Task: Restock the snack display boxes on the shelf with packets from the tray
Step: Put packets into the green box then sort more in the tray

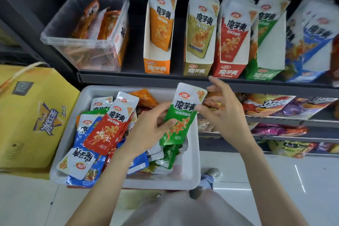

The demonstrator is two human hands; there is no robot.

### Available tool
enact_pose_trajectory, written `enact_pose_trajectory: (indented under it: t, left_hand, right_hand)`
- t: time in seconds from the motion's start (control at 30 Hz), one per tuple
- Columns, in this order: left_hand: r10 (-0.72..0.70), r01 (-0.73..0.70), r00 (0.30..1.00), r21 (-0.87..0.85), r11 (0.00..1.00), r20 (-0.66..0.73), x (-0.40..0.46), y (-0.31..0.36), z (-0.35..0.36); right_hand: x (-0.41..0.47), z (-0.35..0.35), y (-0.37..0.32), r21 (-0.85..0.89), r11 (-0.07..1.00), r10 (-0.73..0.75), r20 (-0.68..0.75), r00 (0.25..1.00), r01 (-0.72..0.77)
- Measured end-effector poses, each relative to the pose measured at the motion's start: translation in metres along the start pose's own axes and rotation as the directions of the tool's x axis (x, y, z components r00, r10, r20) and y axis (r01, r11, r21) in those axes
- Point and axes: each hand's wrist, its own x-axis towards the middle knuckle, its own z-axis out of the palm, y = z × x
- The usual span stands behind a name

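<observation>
Item: one green snack packet (pixel 180 115), held upright above the white tray (pixel 190 176), below the shelf edge (pixel 146 79). Left hand (pixel 148 134) pinched its lower half, thumb on the printed face; right hand (pixel 220 113) hovered just beside its right edge, fingers spread and relaxed, gripping nothing. Handling, as judged: light, thin, flexible foil pouch, probably slick; best taken by the flat sealed top or along a side edge, without crushing the contents. Destination, as judged: green display box (pixel 264 73), fourth in the row, between the red box (pixel 227 71) and the blue box (pixel 302 77). Tray also held red, blue, green and orange packets in a loose heap. Nearby: clear plastic bin (pixel 80 49) at shelf left, yellow carton (pixel 27 115) beside tray. The neighbouring boxes leaned close against the green one, narrowing access.
</observation>
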Motion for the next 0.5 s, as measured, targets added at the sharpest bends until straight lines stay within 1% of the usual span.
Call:
enact_pose_trajectory:
  t: [0.03, 0.1, 0.17, 0.2, 0.23, 0.3, 0.37, 0.43, 0.5]
  left_hand:
    - [0.034, -0.038, 0.999, 0.115, 0.993, 0.034, 0.004, 0.004, 0.002]
    - [0.126, -0.146, 0.989, 0.318, 0.937, 0.081, 0.015, 0.011, 0.007]
    - [0.215, -0.239, 0.971, 0.378, 0.894, 0.104, 0.026, 0.023, 0.014]
    - [0.255, -0.272, 0.962, 0.377, 0.885, 0.096, 0.032, 0.030, 0.019]
    - [0.292, -0.297, 0.954, 0.366, 0.882, 0.070, 0.039, 0.038, 0.025]
    - [0.361, -0.337, 0.932, 0.299, 0.893, -0.029, 0.052, 0.058, 0.038]
    - [0.425, -0.386, 0.895, 0.243, 0.890, -0.137, 0.068, 0.076, 0.054]
    - [0.474, -0.409, 0.861, 0.302, 0.861, -0.184, 0.089, 0.089, 0.073]
    - [0.508, -0.397, 0.842, 0.429, 0.811, -0.181, 0.113, 0.096, 0.094]
  right_hand:
    - [0.000, -0.007, -0.001, 0.032, 0.999, 0.029, 0.031, 0.999, -0.030]
    - [-0.001, -0.021, -0.003, 0.029, 0.999, 0.038, 0.107, 0.994, -0.041]
    - [-0.005, -0.037, -0.003, -0.030, 1.000, 0.010, 0.131, 0.991, -0.006]
    - [-0.006, -0.046, -0.001, -0.042, 0.999, 0.003, 0.097, 0.995, 0.001]
    - [-0.007, -0.056, 0.001, -0.025, 1.000, 0.003, 0.043, 0.999, -0.002]
    - [-0.010, -0.082, 0.007, 0.010, 1.000, 0.031, -0.105, 0.994, -0.030]
    - [-0.011, -0.116, 0.015, -0.002, 1.000, 0.019, -0.296, 0.955, -0.021]
    - [-0.007, -0.156, 0.023, 0.009, 1.000, -0.020, -0.470, 0.882, 0.027]
    - [0.003, -0.194, 0.027, 0.046, 0.993, -0.058, -0.584, 0.810, 0.104]
